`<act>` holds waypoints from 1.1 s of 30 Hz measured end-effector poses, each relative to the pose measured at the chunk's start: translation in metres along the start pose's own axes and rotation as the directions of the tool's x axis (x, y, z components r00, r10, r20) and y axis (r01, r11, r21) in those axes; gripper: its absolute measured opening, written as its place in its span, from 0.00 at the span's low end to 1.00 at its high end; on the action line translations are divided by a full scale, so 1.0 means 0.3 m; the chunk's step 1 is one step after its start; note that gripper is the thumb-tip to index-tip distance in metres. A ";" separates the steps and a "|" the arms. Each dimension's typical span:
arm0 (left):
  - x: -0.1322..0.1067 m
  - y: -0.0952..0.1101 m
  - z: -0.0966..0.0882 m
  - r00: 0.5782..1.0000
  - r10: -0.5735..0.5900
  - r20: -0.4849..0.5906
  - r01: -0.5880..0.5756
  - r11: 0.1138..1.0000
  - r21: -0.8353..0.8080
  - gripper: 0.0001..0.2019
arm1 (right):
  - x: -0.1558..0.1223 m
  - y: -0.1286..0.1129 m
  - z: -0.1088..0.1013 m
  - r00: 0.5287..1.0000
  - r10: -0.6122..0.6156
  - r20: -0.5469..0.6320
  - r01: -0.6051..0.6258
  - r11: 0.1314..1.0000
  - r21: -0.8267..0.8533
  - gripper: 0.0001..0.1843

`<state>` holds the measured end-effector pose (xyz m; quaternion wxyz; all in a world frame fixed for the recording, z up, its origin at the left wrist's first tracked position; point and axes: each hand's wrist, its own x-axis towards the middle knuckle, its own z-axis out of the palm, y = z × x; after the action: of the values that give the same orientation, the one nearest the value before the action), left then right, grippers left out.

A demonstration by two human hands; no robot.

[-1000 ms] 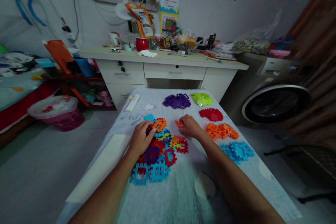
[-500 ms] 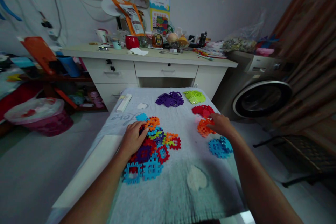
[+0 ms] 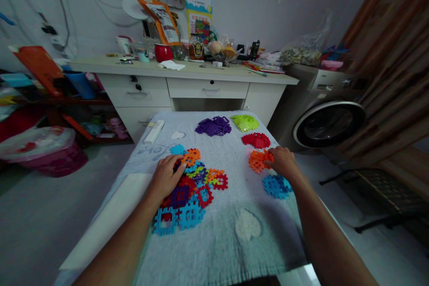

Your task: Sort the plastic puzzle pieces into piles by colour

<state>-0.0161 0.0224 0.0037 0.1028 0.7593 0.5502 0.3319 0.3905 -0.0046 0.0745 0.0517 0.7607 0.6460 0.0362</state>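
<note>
My left hand (image 3: pixel 166 175) rests on a mixed heap of plastic interlocking pieces, thumb and fingers apart, beside an orange piece (image 3: pixel 191 157). Blue square frames (image 3: pixel 165 221), a purple piece (image 3: pixel 179 196) and red frames (image 3: pixel 204 195) lie in this heap. Over at the right, my right hand (image 3: pixel 282 161) has its fingers closed on an orange interlocking piece (image 3: pixel 268 157) at the edge of the orange pile (image 3: pixel 257 161). A red pile (image 3: pixel 256 140) lies just beyond it, and a blue pile (image 3: pixel 276 186) sits nearer to me. The right fingertips are partly hidden.
Farther back on the cloth-covered table (image 3: pixel 217 237) lie a purple pile (image 3: pixel 213 126) and a lime green pile (image 3: pixel 245 122). A long white box (image 3: pixel 154 132) is at the far left. Behind stand a cluttered white desk (image 3: pixel 197 87) and a washing machine (image 3: pixel 318 107).
My right hand has drawn slightly back toward me, from near the red pile to the orange pile's right side. My left hand stays on the mixed heap. The view has shifted slightly.
</note>
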 end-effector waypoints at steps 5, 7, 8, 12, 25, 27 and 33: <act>0.000 -0.002 0.000 1.000 0.005 0.000 -0.005 1.000 -0.007 0.19 | -0.001 -0.001 0.003 1.000 0.023 0.007 -0.023 1.000 0.009 0.18; 0.001 -0.003 0.000 1.000 0.008 0.001 -0.008 1.000 -0.011 0.19 | -0.001 -0.005 0.006 0.999 0.038 0.007 -0.038 0.999 0.008 0.18; 0.001 -0.003 -0.001 1.000 0.010 0.002 -0.010 1.000 -0.012 0.19 | -0.002 -0.006 0.005 0.999 0.047 0.004 -0.047 0.999 0.009 0.18; 0.003 -0.001 -0.002 1.000 0.011 0.001 -0.011 1.000 -0.010 0.18 | -0.009 -0.019 -0.012 0.998 0.058 -0.019 -0.057 0.998 0.032 0.19; -0.008 0.025 -0.030 0.987 -0.094 -0.131 0.076 0.987 -0.139 0.18 | -0.058 -0.328 0.002 0.937 -0.300 -0.181 0.344 0.883 0.320 0.16; -0.009 0.034 -0.035 0.981 -0.085 -0.174 0.061 0.988 -0.141 0.17 | -0.067 -0.376 0.038 0.916 -0.329 -0.230 0.395 0.841 0.370 0.15; -0.013 0.048 -0.054 0.952 -0.103 -0.288 0.064 0.988 -0.142 0.14 | -0.075 -0.425 0.144 0.886 -0.321 -0.335 0.450 0.767 0.457 0.12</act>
<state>-0.0157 0.0102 0.0219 0.0831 0.6690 0.5680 0.4722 0.2672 -0.0078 0.0159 -0.2280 0.5855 0.7755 -0.0617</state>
